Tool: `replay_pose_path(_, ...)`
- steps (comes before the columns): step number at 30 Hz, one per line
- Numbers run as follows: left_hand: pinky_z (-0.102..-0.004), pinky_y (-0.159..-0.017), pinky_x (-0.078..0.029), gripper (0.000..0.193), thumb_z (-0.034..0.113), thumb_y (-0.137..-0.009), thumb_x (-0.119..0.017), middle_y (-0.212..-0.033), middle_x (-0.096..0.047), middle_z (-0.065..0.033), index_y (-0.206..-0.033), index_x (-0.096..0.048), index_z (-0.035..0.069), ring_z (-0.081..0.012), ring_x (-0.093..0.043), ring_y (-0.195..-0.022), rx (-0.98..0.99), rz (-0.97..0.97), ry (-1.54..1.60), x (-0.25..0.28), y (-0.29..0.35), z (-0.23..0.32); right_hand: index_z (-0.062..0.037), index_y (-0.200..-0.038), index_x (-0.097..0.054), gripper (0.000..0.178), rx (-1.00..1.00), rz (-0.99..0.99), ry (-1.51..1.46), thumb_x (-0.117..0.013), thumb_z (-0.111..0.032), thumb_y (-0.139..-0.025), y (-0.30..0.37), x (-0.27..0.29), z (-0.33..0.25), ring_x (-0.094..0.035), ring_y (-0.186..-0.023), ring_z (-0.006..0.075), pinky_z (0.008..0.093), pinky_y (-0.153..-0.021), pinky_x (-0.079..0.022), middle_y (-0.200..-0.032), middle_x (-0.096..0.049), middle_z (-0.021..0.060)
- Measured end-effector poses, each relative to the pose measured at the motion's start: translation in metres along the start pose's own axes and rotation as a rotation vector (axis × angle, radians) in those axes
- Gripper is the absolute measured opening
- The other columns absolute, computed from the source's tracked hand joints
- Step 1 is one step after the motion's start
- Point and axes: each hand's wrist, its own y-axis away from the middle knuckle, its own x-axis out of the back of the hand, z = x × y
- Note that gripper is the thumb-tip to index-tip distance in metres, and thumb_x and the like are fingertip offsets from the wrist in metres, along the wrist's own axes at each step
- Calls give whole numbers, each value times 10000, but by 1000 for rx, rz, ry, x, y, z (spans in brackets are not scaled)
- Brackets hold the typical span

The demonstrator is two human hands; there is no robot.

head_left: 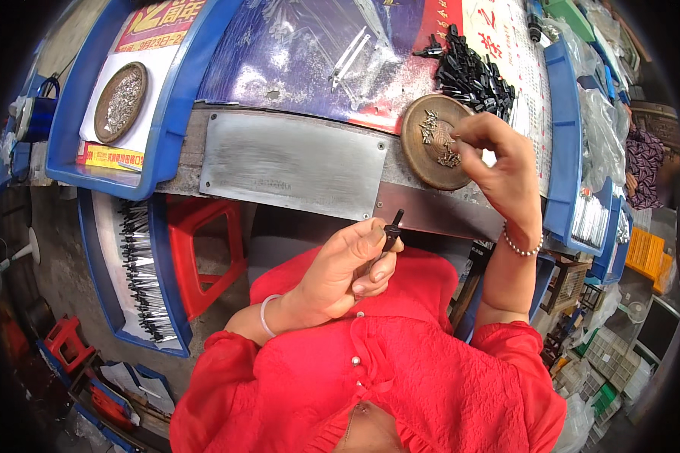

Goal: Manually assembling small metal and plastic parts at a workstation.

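Observation:
My left hand (355,264) is closed round a small black plastic part (392,231), held upright near the table's front edge, its thin tip pointing up. Most of the part's lower end is hidden by my fingers. Over the right side of a round brown dish (442,167), my right hand (502,160) has thumb and forefinger pinched together; what they hold, if anything, is too small to make out. Little brass-coloured metal pieces (428,128) lie in the dish. Just beyond it is a heap of black plastic parts (472,75) like the one in my left hand.
A bare metal plate (291,162) is fixed along the table's front. At left, a blue tray (162,143) holds a second round dish (121,103) of tiny silvery pieces. Below stand a crate (102,264) of black-and-silver rods and a red stool (204,249). Blue bins (563,143) line the right.

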Motion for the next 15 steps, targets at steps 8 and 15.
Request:
replay_pose_path(8,-194,-384,-252,259,277,-954,-464,-619,-465,-25,-988,-499,23,-46,-320,-410,5,2,0,2,-3,-1,88,-969,-579,156,-217,51,-613,-564,93,-814,36,-10,-24,-657,-792,192,268,-716,-533,-884,-635,132)
replay_pose_path(15,-185,-406,-278,285,267,-970,-431,-663,-523,-43,-1091,-497,18,-46,-340,-422,-44,43,71,-1,-5,-4,78,-879,-589,62,-117,-116,-856,-603,51,-824,59,-26,-36,-642,-713,149,252,-634,-525,-840,-638,123)
